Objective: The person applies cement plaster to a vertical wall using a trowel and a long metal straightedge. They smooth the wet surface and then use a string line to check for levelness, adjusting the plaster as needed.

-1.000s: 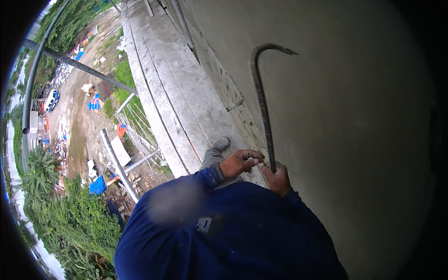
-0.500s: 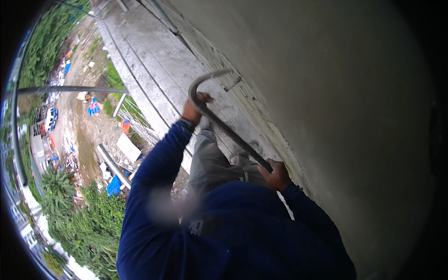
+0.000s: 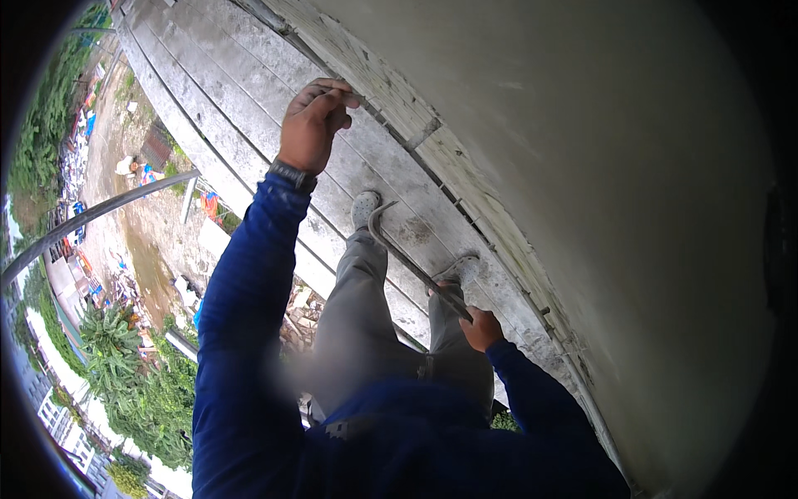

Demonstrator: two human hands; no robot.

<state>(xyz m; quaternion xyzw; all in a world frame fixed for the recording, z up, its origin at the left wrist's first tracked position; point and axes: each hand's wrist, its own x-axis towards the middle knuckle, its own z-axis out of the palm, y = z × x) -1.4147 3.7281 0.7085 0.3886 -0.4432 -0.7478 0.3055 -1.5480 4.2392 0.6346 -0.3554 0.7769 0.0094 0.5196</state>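
Above the planks (image 3: 249, 108), our right hand (image 3: 482, 329) wraps the straight end of the hooked bar (image 3: 407, 263); our left hand (image 3: 314, 121) curls loosely, around what, if anything, we cannot tell. We judge the bar stiff, heavy and tough, best gripped along its straight length. Its long axis slants forward and leftward, the hook turned right toward the wall (image 3: 623, 208).

At the left, a grey pipe (image 3: 100, 214) crosses over a muddy yard (image 3: 135, 237). Leafy trees (image 3: 150, 412) stand lower in view, beside what looks like a white building (image 3: 76, 447), blurred near the rim.
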